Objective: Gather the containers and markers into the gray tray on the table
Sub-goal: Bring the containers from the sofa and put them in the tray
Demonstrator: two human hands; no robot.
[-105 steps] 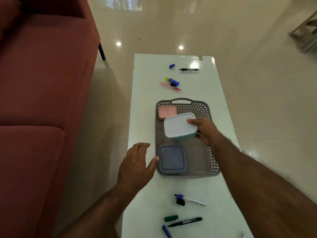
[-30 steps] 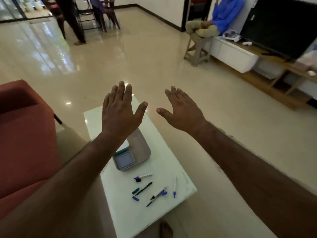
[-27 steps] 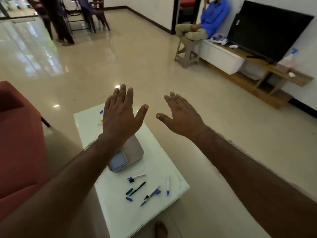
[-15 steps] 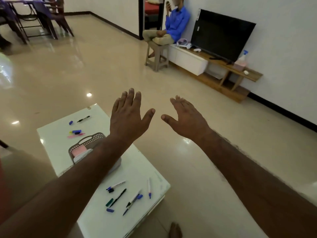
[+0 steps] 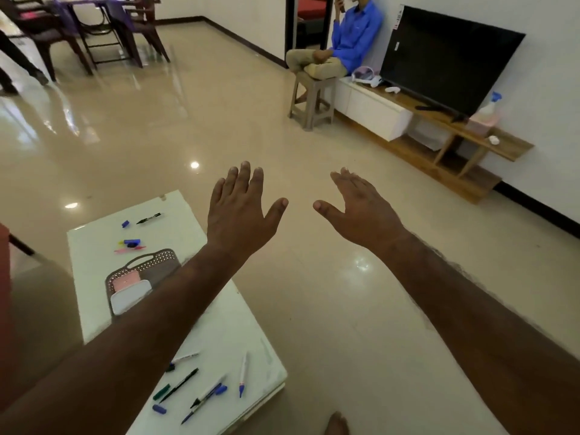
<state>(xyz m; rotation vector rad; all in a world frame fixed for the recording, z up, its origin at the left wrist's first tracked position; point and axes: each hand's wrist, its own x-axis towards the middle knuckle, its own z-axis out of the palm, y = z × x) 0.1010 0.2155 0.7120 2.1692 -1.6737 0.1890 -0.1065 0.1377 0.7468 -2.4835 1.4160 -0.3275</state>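
Observation:
Both my hands are held up in the air in front of me, fingers spread, holding nothing: my left hand (image 5: 241, 211) and my right hand (image 5: 357, 211). Below my left forearm the gray tray (image 5: 150, 260) sits on the white table (image 5: 94, 262). In it I see a pink container (image 5: 125, 282) and a white-lidded container (image 5: 130, 299); the rest of the tray is hidden by my arm. Several markers (image 5: 201, 394) and loose caps lie at the table's near end. More markers (image 5: 147, 218) and a blue cap (image 5: 125, 223) lie at the far end.
A person in a blue shirt (image 5: 339, 42) sits on a stool (image 5: 310, 98) beside a TV (image 5: 448, 58) on a wooden stand. Dining chairs (image 5: 103, 29) stand at the back left. A red sofa edge (image 5: 3, 293) is at the left. Glossy floor surrounds the table.
My hands left the tray and rose into the air, spread open. The view swung up and to the right, so the table slid to the lower left.

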